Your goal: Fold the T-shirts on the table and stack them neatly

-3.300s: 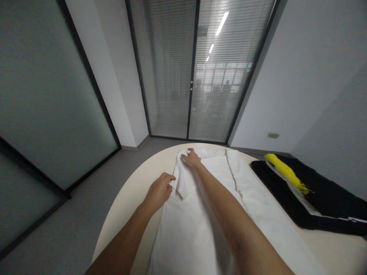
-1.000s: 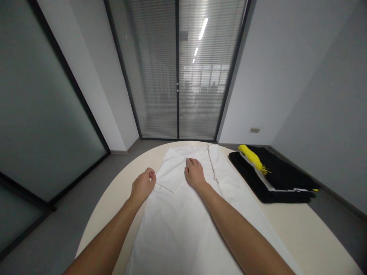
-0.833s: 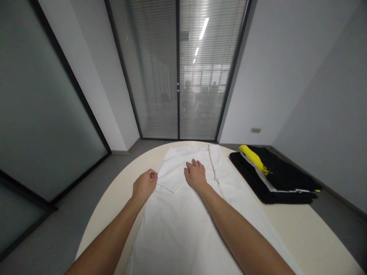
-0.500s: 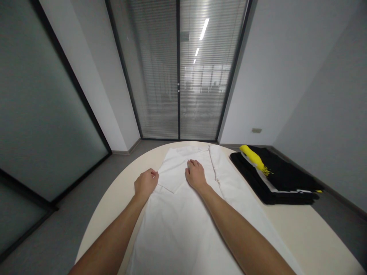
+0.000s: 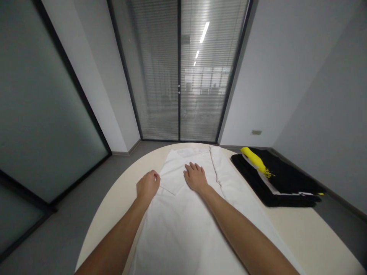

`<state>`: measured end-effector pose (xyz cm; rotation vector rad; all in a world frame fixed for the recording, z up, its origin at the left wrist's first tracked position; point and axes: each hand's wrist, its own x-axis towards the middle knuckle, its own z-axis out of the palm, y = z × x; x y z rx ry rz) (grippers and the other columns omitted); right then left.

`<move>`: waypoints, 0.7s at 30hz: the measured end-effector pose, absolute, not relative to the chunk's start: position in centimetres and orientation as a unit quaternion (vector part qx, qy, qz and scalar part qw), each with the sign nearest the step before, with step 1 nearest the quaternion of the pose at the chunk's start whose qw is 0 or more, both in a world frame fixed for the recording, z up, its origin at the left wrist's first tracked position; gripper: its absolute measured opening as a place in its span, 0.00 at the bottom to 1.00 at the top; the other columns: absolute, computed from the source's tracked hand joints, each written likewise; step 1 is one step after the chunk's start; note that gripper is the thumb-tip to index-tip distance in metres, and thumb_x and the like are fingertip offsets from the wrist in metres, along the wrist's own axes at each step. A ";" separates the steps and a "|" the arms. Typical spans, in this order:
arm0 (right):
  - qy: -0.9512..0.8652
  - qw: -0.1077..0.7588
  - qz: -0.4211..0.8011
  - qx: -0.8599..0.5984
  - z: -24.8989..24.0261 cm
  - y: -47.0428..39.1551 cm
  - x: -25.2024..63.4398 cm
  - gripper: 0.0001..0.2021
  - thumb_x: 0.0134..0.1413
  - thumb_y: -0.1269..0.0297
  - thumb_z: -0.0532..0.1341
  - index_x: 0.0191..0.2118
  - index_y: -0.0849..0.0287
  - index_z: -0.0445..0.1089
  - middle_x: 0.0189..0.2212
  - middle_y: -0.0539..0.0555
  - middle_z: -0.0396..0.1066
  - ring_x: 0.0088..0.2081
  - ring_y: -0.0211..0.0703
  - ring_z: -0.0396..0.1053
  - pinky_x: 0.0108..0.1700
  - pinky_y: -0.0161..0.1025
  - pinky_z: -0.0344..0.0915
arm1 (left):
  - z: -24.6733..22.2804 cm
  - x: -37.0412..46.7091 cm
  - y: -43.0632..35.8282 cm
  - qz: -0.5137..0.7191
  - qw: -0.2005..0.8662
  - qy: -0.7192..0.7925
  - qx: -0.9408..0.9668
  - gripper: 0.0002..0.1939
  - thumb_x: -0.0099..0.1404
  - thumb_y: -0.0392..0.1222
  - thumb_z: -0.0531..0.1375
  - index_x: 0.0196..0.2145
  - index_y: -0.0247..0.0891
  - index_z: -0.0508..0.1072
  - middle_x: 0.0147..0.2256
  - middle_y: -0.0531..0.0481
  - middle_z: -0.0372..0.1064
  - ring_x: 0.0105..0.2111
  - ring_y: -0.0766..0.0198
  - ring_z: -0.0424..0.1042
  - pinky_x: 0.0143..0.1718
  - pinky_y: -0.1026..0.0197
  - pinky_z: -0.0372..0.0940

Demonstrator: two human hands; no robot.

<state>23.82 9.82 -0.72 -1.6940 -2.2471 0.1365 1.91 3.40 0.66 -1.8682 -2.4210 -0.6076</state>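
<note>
A white cloth garment (image 5: 177, 229) lies spread on the pale round table (image 5: 114, 198), with a folded-over flap near its far left edge and a seam running down its right part. At that left edge my left hand (image 5: 148, 186) is closed, its thumb and fingers pinching the cloth. My right hand (image 5: 195, 177) rests palm down on the garment, right of the flap, with its fingers spread.
A stack of black folded cloth (image 5: 286, 172) sits on the table at the right, with a rolled yellow cloth (image 5: 255, 158) on it. Beyond the table are a glass door with blinds (image 5: 160, 95) and grey walls.
The fingers of my right hand have spread a little more on the cloth. My left hand keeps its pinch at the edge. The view has shifted slightly.
</note>
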 end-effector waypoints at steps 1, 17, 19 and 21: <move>-0.789 0.152 0.047 -0.594 -0.7 9.8 23.7 0.24 0.69 0.56 0.47 0.66 0.54 0.60 0.69 0.58 0.55 0.69 0.58 0.49 0.67 0.58 0.46 | 0.7 1.9 3.4 -0.198 0.028 -0.771 -0.605 0.10 0.71 0.42 0.52 0.38 0.42 0.73 0.38 0.46 0.76 0.36 0.54 0.75 0.34 0.59 0.62; -0.801 0.173 0.085 -0.567 1.4 15.1 21.1 0.24 0.69 0.53 0.48 0.66 0.51 0.58 0.63 0.57 0.65 0.66 0.57 0.54 0.66 0.60 0.45 | -1.2 1.9 3.9 -0.244 0.011 -0.611 -0.753 0.17 0.72 0.40 0.54 0.54 0.39 0.75 0.59 0.42 0.69 0.58 0.54 0.67 0.62 0.49 0.60; -0.803 0.173 0.094 -0.562 1.4 16.2 20.4 0.24 0.69 0.54 0.48 0.67 0.51 0.57 0.62 0.57 0.66 0.66 0.57 0.55 0.65 0.59 0.47 | -1.3 1.8 4.0 -0.253 0.009 -0.610 -0.751 0.17 0.71 0.39 0.55 0.54 0.39 0.75 0.59 0.42 0.69 0.59 0.53 0.67 0.62 0.49 0.60; -0.806 0.172 0.102 -0.557 1.3 17.2 19.7 0.24 0.69 0.56 0.48 0.67 0.51 0.57 0.62 0.57 0.66 0.65 0.55 0.56 0.64 0.56 0.50 | -1.3 1.9 4.0 -0.257 0.009 -0.609 -0.750 0.16 0.71 0.38 0.55 0.54 0.39 0.75 0.58 0.41 0.69 0.59 0.53 0.67 0.62 0.48 0.60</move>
